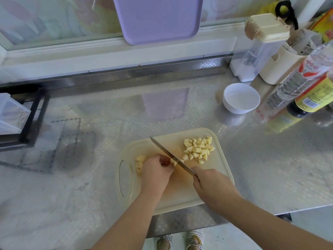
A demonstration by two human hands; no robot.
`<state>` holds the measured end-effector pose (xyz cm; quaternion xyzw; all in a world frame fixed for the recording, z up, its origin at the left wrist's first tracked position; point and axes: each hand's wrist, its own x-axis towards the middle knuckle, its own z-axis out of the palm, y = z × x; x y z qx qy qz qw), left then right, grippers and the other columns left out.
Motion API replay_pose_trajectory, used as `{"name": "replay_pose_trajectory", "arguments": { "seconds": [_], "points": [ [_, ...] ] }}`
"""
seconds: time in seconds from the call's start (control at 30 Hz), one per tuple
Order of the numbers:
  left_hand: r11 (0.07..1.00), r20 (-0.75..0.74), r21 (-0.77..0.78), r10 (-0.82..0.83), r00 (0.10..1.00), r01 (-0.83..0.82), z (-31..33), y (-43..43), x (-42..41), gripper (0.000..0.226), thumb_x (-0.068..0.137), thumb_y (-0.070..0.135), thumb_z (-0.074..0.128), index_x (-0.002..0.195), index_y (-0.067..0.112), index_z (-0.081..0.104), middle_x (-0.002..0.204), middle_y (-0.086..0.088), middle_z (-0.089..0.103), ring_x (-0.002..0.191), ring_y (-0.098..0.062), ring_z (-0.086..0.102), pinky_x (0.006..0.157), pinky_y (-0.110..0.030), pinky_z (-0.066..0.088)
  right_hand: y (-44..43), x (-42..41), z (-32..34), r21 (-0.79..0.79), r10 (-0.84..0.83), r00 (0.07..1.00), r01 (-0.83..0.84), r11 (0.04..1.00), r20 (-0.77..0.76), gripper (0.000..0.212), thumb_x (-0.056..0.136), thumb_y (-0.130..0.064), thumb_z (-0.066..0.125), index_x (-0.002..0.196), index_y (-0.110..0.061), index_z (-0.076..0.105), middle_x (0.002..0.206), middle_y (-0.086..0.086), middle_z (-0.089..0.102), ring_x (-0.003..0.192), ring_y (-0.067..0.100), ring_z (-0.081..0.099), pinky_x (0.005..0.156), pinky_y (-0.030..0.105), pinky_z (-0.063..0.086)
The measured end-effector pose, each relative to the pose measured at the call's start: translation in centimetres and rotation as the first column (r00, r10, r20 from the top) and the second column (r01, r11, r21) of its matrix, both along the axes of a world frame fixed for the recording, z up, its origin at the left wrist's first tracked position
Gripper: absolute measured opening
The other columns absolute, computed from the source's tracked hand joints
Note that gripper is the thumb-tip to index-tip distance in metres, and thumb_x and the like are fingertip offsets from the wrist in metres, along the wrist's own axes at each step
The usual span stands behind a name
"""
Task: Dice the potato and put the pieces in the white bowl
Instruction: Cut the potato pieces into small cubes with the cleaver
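Your left hand (156, 170) pins potato (141, 160) on board (182, 192); right hand (210, 184) grips knife (169, 154). Dice (198, 148) piled by blade; bowl (241, 98) well apart.

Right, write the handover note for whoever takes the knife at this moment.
Left hand holds the remaining potato down on the cutting board.
Right hand grips the knife, blade set against the potato.
Done: a pile of diced potato on the board's far right.
Left: finish dicing, then move all pieces into the white bowl, which has no potato in it yet.
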<state>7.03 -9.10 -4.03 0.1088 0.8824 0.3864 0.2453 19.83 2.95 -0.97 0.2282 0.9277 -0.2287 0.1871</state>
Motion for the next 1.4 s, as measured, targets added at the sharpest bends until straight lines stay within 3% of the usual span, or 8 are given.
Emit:
{"name": "replay_pose_trajectory", "arguments": {
  "seconds": [0.27,0.43,0.57,0.73,0.83,0.93,1.17,1.4],
  "points": [
    [1.000,-0.006,-0.014,-0.004,1.000,0.004,-0.1,0.2,-0.1,0.011,0.082,0.023,0.076,0.091,0.019,0.071,0.081,0.014,0.068,0.073,0.006,0.058,0.059,-0.003,0.041,-0.2,-0.8,-1.0,0.067,0.030,0.996,-0.036,0.997,0.086,0.024,0.103,-0.019,0.035,0.120,-0.023,0.051,0.077,-0.004,0.050,0.075,0.025,0.061,0.061,0.034,0.046],
    [0.999,-0.026,-0.021,-0.026,0.999,0.026,-0.2,0.1,-0.1,0.011,0.082,0.022,0.076,0.091,0.019,0.070,0.079,0.014,0.066,0.072,0.005,0.058,0.059,-0.004,0.041,-0.5,-1.0,-1.1,0.066,0.027,0.992,-0.035,0.997,0.123,0.025,0.103,-0.018,0.035,0.121,-0.022,0.052,0.078,-0.003,0.050,0.079,0.025,0.065,0.067,0.035,0.052],
    [0.999,-0.041,-0.022,-0.046,0.998,0.045,-0.2,0.0,0.1,0.009,0.084,0.022,0.075,0.091,0.020,0.070,0.081,0.014,0.067,0.076,0.001,0.061,0.059,-0.007,0.040,-0.5,-2.0,-1.2,0.007,-0.039,0.996,0.038,0.999,0.085,0.021,0.103,-0.020,0.037,0.118,-0.022,0.052,0.085,-0.003,0.057,0.081,0.021,0.065,0.073,0.035,0.056],
    [0.986,-0.098,-0.025,-0.169,0.981,0.168,0.0,-0.1,-0.1,0.011,0.088,0.019,0.070,0.099,0.023,0.073,0.091,0.015,0.069,0.084,0.001,0.062,0.069,-0.006,0.041,1.1,-2.3,-0.9,-0.132,-0.143,0.990,0.142,0.981,0.008,0.016,0.104,-0.027,0.039,0.097,-0.025,0.053,0.088,-0.004,0.060,0.081,0.015,0.060,0.075,0.030,0.050],
    [0.979,-0.105,-0.016,-0.204,0.973,0.204,0.1,0.0,-0.5,0.017,0.091,0.014,0.066,0.104,0.024,0.073,0.097,0.014,0.070,0.089,0.001,0.062,0.075,-0.007,0.044,1.9,-1.3,-0.4,-0.133,-0.137,0.990,0.134,0.982,-0.019,0.017,0.105,-0.028,0.038,0.098,-0.026,0.053,0.082,-0.005,0.059,0.075,0.013,0.059,0.069,0.030,0.050],
    [0.984,-0.131,0.015,-0.174,0.976,0.177,0.0,0.0,-0.6,0.016,0.088,0.013,0.070,0.101,0.022,0.072,0.093,0.013,0.070,0.087,-0.001,0.063,0.082,-0.021,0.052,1.9,-0.5,0.0,-0.088,-0.095,0.994,0.090,0.992,-0.050,0.019,0.104,-0.030,0.036,0.108,-0.026,0.055,0.079,-0.006,0.058,0.072,0.016,0.060,0.067,0.036,0.052],
    [0.987,-0.192,-0.022,-0.158,0.969,0.157,-0.3,-0.3,0.1,0.012,0.080,0.022,0.077,0.088,0.020,0.069,0.081,0.010,0.066,0.077,-0.006,0.063,0.073,-0.031,0.055,0.8,0.2,0.3,-0.017,-0.018,0.999,0.018,1.000,-0.034,0.020,0.105,-0.033,0.033,0.112,-0.026,0.051,0.071,-0.009,0.045,0.074,0.021,0.059,0.068,0.038,0.051],
    [0.987,-0.209,-0.027,-0.158,0.965,0.156,-0.5,-0.2,0.2,0.011,0.082,0.023,0.077,0.090,0.019,0.070,0.083,0.009,0.068,0.076,-0.005,0.063,0.071,-0.024,0.053,-0.1,0.1,0.3,-0.007,-0.025,1.000,0.025,1.000,0.003,0.024,0.105,-0.032,0.031,0.114,-0.024,0.052,0.073,-0.005,0.050,0.074,0.020,0.061,0.070,0.039,0.054]
  ]
}}
